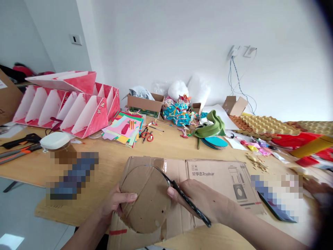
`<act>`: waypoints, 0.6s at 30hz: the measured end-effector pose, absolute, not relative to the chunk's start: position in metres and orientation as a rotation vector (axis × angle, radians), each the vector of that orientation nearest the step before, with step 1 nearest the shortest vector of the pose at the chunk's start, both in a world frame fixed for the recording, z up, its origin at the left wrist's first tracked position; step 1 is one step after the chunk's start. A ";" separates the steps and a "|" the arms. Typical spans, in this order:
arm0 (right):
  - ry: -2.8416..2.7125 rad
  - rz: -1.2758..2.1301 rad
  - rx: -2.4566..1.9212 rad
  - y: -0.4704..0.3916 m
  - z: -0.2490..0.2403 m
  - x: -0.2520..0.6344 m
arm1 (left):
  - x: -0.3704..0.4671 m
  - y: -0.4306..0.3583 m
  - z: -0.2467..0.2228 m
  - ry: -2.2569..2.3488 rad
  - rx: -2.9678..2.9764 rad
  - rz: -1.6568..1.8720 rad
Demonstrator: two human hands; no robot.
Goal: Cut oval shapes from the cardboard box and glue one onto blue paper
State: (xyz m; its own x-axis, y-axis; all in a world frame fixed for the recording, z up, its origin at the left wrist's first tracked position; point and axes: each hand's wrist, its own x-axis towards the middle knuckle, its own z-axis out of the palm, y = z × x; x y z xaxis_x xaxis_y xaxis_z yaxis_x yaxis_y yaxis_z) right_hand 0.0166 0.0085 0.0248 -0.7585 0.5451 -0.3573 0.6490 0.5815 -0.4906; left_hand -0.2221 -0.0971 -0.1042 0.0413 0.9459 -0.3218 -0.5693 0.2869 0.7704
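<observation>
A round cardboard disc lies on an unfolded cardboard box at the table's front. My left hand grips the disc's left edge, thumb on top, the other fingers mostly hidden. My right hand is closed around a slim black pointed tool. Its tip touches the disc's upper right rim, and its thick end sticks out below my hand. Whether it is a pen or a knife I cannot tell. The right thumb rests near the disc's right edge.
Pink-and-white dividers, coloured paper and red-handled scissors stand behind on the left. Green felt lies on blue discs. Pliers and a lidded cup are far left. Another person's hand is at right.
</observation>
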 end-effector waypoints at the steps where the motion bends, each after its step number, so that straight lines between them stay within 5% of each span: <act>1: 2.649 -0.910 1.005 0.008 0.023 0.017 | -0.222 -0.098 -0.104 0.928 0.512 1.250; 18: 2.633 -0.887 0.998 0.005 0.030 0.018 | -0.221 -0.099 -0.102 0.857 0.574 1.238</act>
State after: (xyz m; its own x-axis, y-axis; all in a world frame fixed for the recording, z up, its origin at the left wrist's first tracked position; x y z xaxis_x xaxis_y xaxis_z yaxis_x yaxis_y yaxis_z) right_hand 0.0177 0.0047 0.0296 -0.7555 0.5414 -0.3690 0.6543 0.5945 -0.4675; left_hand -0.2213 -0.0986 -0.1021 0.0918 0.9648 -0.2464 -0.5703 0.2538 0.7813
